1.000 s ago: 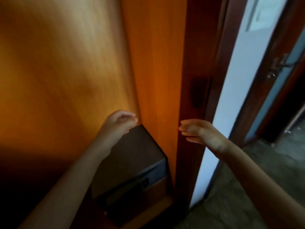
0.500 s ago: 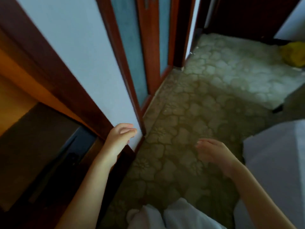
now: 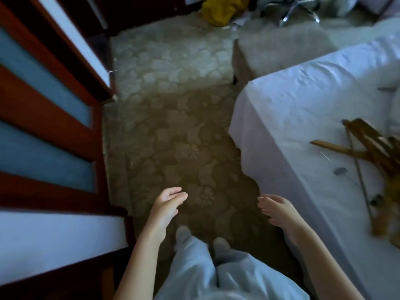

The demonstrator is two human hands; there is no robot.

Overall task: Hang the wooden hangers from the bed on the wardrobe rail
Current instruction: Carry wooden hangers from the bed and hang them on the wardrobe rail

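Note:
Several wooden hangers (image 3: 376,156) lie in a loose pile on the white bed (image 3: 303,118) at the right edge of the head view, partly cut off by the frame. My left hand (image 3: 166,206) hovers over the carpet, fingers relaxed, holding nothing. My right hand (image 3: 279,211) is also empty with loose fingers, just left of the bed's near corner and well short of the hangers. The wardrobe rail is out of view.
A wooden door with blue glass panels (image 3: 43,118) stands along the left. Patterned carpet (image 3: 173,126) runs between door and bed. A yellow bag (image 3: 223,9), chair legs (image 3: 296,9) and a pale footstool (image 3: 279,50) sit at the far end. My legs and feet (image 3: 201,256) are below.
The view has swung from the orange wardrobe interior to the right, over the floor and onto the bed with the hangers. Both hands stay empty and have moved with the turn.

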